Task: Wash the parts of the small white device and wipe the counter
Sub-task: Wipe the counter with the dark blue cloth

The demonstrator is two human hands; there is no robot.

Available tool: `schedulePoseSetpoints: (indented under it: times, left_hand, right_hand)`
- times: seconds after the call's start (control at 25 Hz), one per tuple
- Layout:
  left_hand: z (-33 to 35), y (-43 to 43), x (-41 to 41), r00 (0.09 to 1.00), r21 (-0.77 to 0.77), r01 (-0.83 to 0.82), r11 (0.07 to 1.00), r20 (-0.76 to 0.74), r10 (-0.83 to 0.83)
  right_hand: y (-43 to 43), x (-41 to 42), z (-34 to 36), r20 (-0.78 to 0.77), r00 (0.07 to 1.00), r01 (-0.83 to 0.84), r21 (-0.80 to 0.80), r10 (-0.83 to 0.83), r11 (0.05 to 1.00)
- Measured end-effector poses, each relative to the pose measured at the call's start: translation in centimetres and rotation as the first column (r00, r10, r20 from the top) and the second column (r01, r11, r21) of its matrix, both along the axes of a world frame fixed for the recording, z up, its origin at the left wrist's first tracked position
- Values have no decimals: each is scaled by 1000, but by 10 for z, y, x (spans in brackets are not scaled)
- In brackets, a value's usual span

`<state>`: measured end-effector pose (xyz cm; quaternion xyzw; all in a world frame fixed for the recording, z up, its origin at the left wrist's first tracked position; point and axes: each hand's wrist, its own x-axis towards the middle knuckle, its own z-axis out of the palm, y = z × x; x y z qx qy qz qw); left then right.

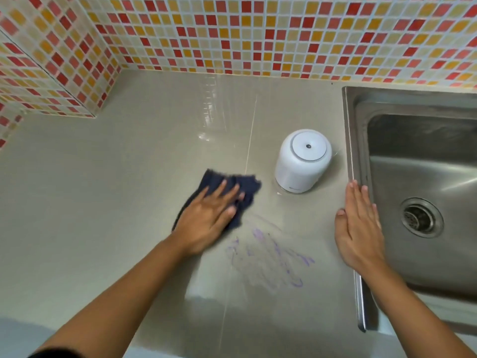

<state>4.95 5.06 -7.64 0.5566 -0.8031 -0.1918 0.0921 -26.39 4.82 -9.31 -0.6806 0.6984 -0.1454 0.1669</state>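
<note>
we press the dark cloth (232, 188) flat under our left hand (206, 215), right hand (358, 226) spread, gripping nothing, on the sink rim (348, 140); a wide stroke toward 2 o'clock could topple the white device (302, 161) there, while purple marks (271, 259) remain at 5 o'clock.

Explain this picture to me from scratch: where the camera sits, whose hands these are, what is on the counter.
There is no machine here. One camera is worn on a person's head and looks down at their own two bare hands. The left hand lies flat on a dark blue cloth, pressing it to the grey counter. The right hand rests open at the steel sink's edge and holds nothing. A small white device stands upright on the counter between cloth and sink, apart from both. Purple smears mark the counter just in front of the cloth. A tiled wall runs behind.
</note>
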Motion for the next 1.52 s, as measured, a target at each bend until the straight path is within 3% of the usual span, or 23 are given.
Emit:
schedulePoseSetpoints:
  times: [0.08,0.16,0.24,0.28,0.32,0.4,0.52,0.6,0.64,0.72,0.8,0.96,1.04,1.12,1.2,1.36,1.52]
  left_hand:
    - [2,34,49,1000,-43,-13,999,-13,12]
    - [6,21,101,971,-48,-238,970,-5,238]
    - [1,-24,114,852,-30,-521,853,54,521]
    - [-1,-46,98,805,-42,-586,809,82,587]
    - [0,-59,72,801,-41,-590,806,97,591]
    - [1,-49,29,902,-14,-428,904,53,428]
    - [0,48,26,985,28,-170,985,-22,170]
    - [7,102,53,971,-10,-238,971,-13,238]
    - [6,109,67,933,-23,-360,933,7,360]
    - [1,82,68,766,-22,-641,768,45,641]
    - [1,37,32,693,-23,-717,696,76,717]
    - [5,46,-25,920,83,-389,918,-18,391]
    - [4,91,3,960,54,-282,958,18,281]
    - [7,119,52,948,-19,-286,958,137,286]
    - [10,109,97,887,-9,-407,913,234,398]
    - [13,4,106,751,7,-643,765,201,629]
    - [4,-86,36,857,18,-499,866,154,491]
  right_hand:
    - [0,0,1,25,1000,3,-15,-2,1000]
    - [-2,2,0,40,999,-1,-31,2,1000]
    - [-3,0,-1,56,998,7,-51,-4,999]
    - [-3,0,-1,65,998,14,-65,-9,998]
    - [-2,1,1,76,997,17,-80,-11,997]
    - [2,4,7,114,994,17,-147,0,989]
    - [7,12,19,187,976,-61,-268,114,962]
    - [1,25,27,319,938,-77,-195,137,978]
    - [-7,34,30,388,914,-76,-119,117,990]
    - [-30,51,32,520,852,-69,-6,62,998]
    - [-53,64,30,649,761,-15,-11,18,1000]
    - [-75,70,31,722,691,75,-28,-32,997]
    - [-77,61,32,721,692,109,-52,-39,993]
    - [-78,54,36,747,665,139,-89,-26,986]
    - [-78,50,36,780,626,148,-113,-4,983]
    - [-75,55,39,758,652,145,-127,2,981]
    - [-79,65,37,759,651,149,-154,20,977]
